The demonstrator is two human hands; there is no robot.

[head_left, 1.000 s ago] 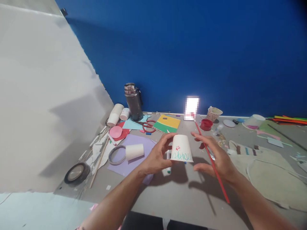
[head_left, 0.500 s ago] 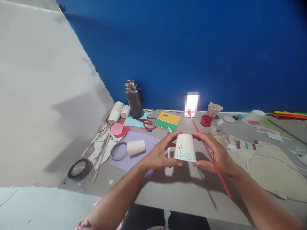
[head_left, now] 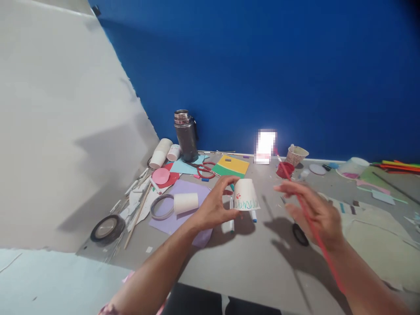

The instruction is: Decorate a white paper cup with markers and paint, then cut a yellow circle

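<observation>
My left hand (head_left: 218,203) grips an upside-down white paper cup (head_left: 245,195) from its left side, thumb at the rim and fingers at the base. On the cup are a small red dotted mark and green drawn strokes near the rim. A long thin red paintbrush (head_left: 311,221) lies across my right hand (head_left: 315,214), held there with its tip pointing up and away; exactly which fingers pinch it is blurred. My right hand is apart from the cup, to its right. White markers (head_left: 232,218) lie on the table beneath the cup.
A small red paint pot (head_left: 285,169) and a speckled cup (head_left: 296,155) stand at the back right. Behind are a grey flask (head_left: 186,135), red-handled scissors (head_left: 206,169) and a bright screen (head_left: 265,146). Purple paper (head_left: 197,188), a lying cup (head_left: 186,203) and tape (head_left: 107,229) are at left.
My right hand has let go of the cup and moved right, with the paintbrush still in it. My left hand keeps the cup, now slightly higher and tilted.
</observation>
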